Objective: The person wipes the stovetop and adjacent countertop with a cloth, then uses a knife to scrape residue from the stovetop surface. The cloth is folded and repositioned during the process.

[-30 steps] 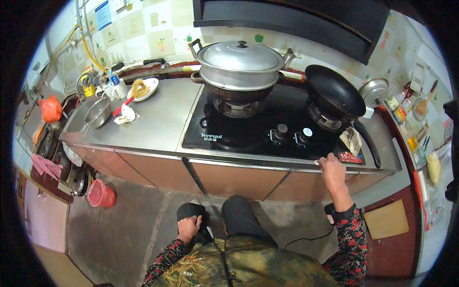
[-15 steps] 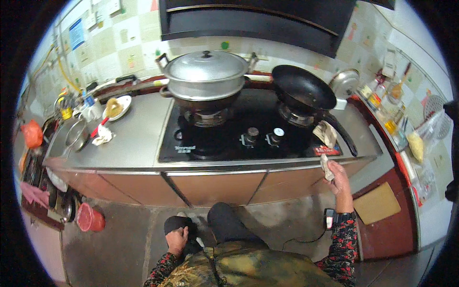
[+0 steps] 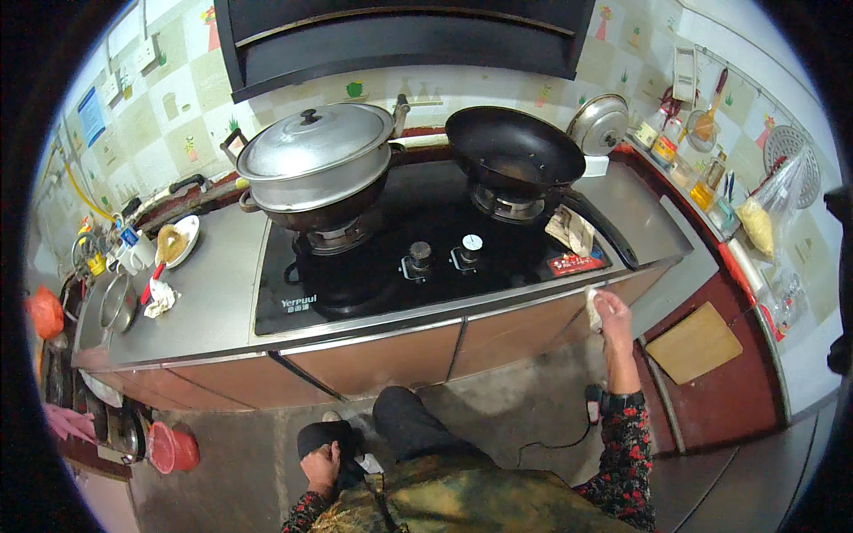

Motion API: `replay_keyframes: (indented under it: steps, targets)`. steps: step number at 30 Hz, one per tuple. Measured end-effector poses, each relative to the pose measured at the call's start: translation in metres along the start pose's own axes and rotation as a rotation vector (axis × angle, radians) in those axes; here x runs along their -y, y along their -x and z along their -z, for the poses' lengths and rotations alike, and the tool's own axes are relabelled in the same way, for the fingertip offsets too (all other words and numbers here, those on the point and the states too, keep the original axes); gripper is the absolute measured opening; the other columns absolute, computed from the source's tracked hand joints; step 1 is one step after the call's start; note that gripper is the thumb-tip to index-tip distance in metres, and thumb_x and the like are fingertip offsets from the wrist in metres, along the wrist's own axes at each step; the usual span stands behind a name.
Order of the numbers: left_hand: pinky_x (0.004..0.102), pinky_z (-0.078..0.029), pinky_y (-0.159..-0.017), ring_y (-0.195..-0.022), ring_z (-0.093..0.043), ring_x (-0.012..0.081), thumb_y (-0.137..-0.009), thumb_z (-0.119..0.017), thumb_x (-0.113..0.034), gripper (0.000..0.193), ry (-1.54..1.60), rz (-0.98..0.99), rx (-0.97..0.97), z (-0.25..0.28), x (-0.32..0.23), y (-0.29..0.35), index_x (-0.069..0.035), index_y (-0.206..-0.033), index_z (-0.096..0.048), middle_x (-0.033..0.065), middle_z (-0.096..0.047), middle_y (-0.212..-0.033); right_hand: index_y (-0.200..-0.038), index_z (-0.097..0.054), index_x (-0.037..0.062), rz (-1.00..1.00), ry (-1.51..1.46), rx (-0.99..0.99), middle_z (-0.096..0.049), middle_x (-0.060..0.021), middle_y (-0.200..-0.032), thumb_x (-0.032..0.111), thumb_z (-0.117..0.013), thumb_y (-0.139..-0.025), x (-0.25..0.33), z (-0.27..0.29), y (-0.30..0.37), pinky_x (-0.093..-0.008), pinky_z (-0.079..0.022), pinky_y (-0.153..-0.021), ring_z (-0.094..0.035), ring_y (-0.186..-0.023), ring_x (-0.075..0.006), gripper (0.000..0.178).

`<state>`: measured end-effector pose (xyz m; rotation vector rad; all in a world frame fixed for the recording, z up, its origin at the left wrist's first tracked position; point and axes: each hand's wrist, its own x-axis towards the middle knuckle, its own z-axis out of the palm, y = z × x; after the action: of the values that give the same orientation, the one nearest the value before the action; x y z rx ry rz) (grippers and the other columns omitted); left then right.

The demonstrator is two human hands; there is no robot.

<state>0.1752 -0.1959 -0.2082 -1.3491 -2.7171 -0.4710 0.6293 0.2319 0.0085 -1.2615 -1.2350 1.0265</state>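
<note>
My right hand point(image 3: 613, 318) pinches a crumpled whitish cloth point(image 3: 593, 311) against the counter's front edge, to the right of the stove's middle. Just behind it on the black gas stove point(image 3: 382, 258) lies a folded beige cloth point(image 3: 570, 231), under the wok's handle. A black wok point(image 3: 511, 155) rests on the right burner, tilted toward me. On the left burner stands a large lidded steamer pot point(image 3: 313, 160). My left hand point(image 3: 320, 466) is down by my dark trouser leg, its fingers curled with nothing visible in them.
On the left counter are a plate point(image 3: 182, 240), a red-handled tool with a white cloth point(image 3: 160, 298), and a sieve point(image 3: 118, 302). A pot lid point(image 3: 598, 124) leans at the wall. Bottles line the right ledge. A pink bucket point(image 3: 173, 449) and a board point(image 3: 695, 342) sit lower.
My view has turned, so the stove and pots appear further left. My right hand, still holding the cloth, is slightly lower at the counter edge. The left hand stays by my leg.
</note>
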Motion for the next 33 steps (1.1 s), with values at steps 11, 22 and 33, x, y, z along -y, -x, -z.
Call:
replay_keyframes:
  steps: [11, 22, 33]
  targets:
    - [0.0472, -0.045, -0.048, -0.051, -0.058, 0.0362, -0.088, -0.062, -0.037, 0.043, -0.04, -0.024, -0.031, -0.009, 0.002, 0.0, -0.011, -0.054, -0.054, 0.0157, -0.056, -0.053, -0.094, -0.068, 0.0037, 0.296, 1.11, -0.397, -0.067, -0.0226, -0.088, 0.018, -0.069, -0.08, 0.015, 0.026, -0.091, -0.0494, -0.05, -0.074, -0.064, -0.085, -0.0415, 0.02]
    - [0.048, -0.045, -0.049, -0.053, -0.059, 0.0382, -0.089, -0.06, -0.039, 0.045, -0.03, 0.016, -0.003, -0.006, 0.006, 0.002, -0.01, -0.056, -0.056, 0.0172, -0.057, -0.055, -0.103, -0.066, 0.0074, 0.302, 1.11, -0.217, -0.068, -0.0217, -0.097, 0.022, -0.063, -0.081, -0.009, 0.016, -0.106, -0.0505, -0.052, -0.078, -0.064, -0.093, -0.0437, 0.027]
    - [0.0438, -0.046, -0.05, -0.051, -0.059, 0.0304, -0.088, -0.063, -0.044, 0.045, 0.115, 0.084, 0.218, 0.004, 0.002, -0.014, -0.007, -0.062, -0.064, 0.0125, -0.059, -0.054, -0.094, -0.07, -0.0018, 0.339, 0.475, 0.176, -0.069, -0.0095, -0.078, 0.011, -0.064, -0.081, -0.007, 0.025, -0.067, -0.032, -0.05, -0.07, -0.061, -0.072, -0.0144, 0.019]
